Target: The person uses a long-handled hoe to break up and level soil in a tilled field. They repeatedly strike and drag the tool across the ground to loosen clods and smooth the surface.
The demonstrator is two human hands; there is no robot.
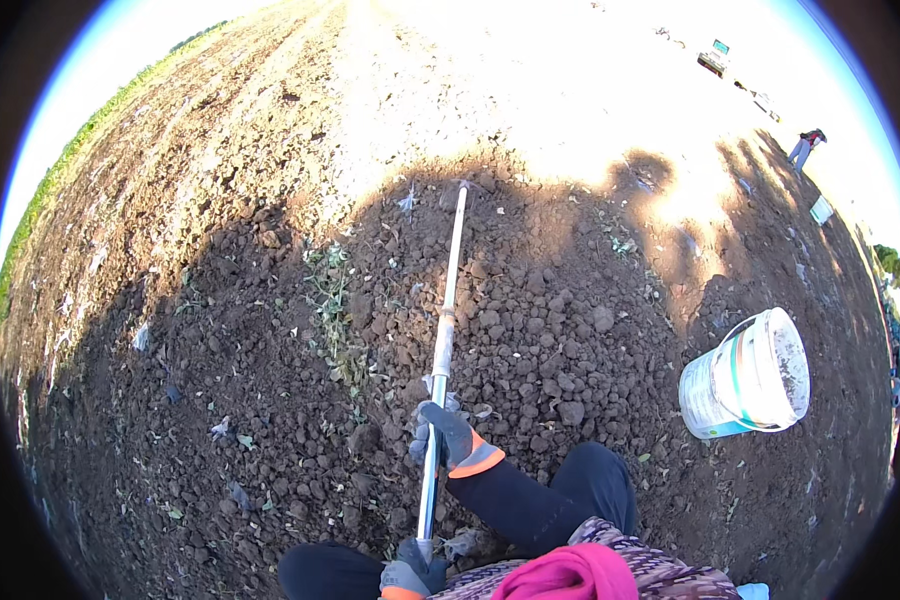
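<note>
My right hand [454, 436], in a grey work glove with an orange cuff, is wrapped around the shiny metal handle [441, 352] of a long-handled field tool. Lower down, my left hand [412, 574] in a matching glove grips the handle's near end. The handle points away from me across the broken soil. Its far end meets a dark tool head [459, 196], which looks like a hoe but is blurred and partly lost against the earth. Loose clods [547, 352] lie right of the handle, and wilted plants [337, 322] lie left of it.
A white plastic bucket [709, 390] with a wire handle stands to my right. Farther off are another pale bucket [821, 210], a bent-over person [806, 148] and a vehicle [714, 58]. Scraps of plastic film [141, 337] dot the soil. Green crop [52, 176] edges the field's left side.
</note>
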